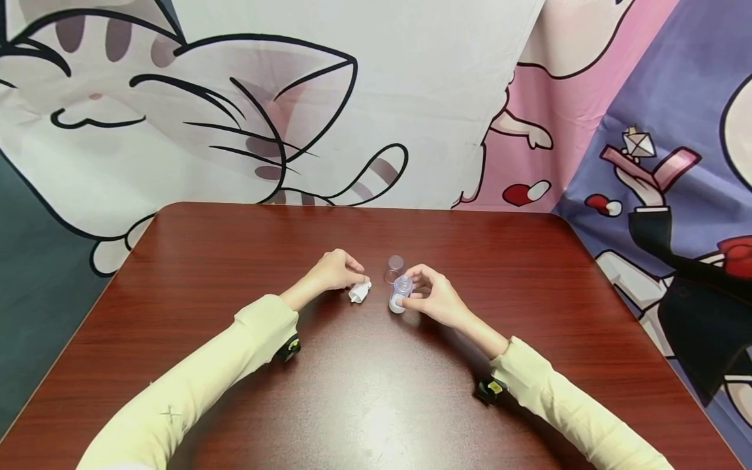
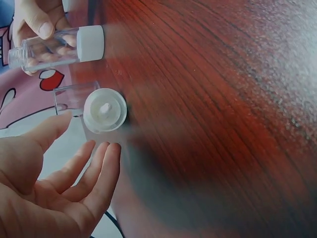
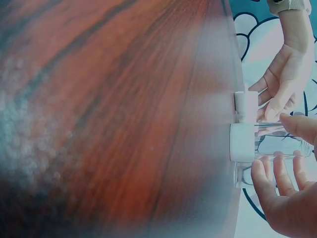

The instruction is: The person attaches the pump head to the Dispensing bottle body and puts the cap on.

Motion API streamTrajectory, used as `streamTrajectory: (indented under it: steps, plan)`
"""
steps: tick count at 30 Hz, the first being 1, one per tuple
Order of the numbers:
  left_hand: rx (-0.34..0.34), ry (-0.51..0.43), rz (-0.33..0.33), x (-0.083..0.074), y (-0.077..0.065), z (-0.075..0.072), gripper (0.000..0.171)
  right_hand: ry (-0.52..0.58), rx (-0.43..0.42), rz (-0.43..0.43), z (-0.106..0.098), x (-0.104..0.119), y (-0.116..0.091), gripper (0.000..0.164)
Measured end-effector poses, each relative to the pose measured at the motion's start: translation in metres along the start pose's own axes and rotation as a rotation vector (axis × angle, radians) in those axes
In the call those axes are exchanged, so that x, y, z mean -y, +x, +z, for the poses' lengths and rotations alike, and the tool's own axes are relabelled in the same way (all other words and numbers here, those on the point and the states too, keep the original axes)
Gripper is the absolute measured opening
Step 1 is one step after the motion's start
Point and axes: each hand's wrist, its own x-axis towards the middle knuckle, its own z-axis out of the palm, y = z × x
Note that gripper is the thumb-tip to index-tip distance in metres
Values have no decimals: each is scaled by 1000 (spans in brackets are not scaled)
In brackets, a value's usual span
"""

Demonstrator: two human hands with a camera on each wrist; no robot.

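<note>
My right hand [image 1: 439,301] holds a small clear bottle [image 1: 403,287] with a white base, thumb on one side and fingers on the other. The bottle stands upright at the tabletop, its narrow threaded neck [image 2: 17,58] uncapped. Beside it, my left hand [image 1: 337,270] is at a small white nozzle cap [image 1: 359,292]. In the left wrist view that round cap [image 2: 105,111] lies just past the fingertips, with thumb and fingers spread apart. A clear cover [image 1: 394,269] stands on the table behind the bottle, close to the right fingertips.
The brown wooden table [image 1: 264,241] has rounded far corners. Cartoon-printed cloth [image 1: 423,98] hangs behind it and along the right side. Each sleeve has a dark wrist camera [image 1: 289,348] strapped near the cuff.
</note>
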Motion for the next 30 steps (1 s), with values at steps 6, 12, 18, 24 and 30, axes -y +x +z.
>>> streamTrajectory:
  steps: [6, 12, 18, 24, 30]
  plan:
    - [6, 7, -22, 0, 2, 1, 29, 11, 9, 7, 1, 0, 1, 41]
    - [41, 2, -50, -1, 4, 3, 30, 21, 10, 5, 1, -2, 1, 41]
    - [53, 1, -46, -2, 3, 3, 30, 27, 4, 2, 1, -3, 1, 41]
    - [53, 0, -28, -2, 2, 6, 29, 27, 3, -4, 2, -4, 1, 41]
    - [60, -16, -45, -2, 4, 7, 28, 29, -2, -1, 2, -3, 0, 41]
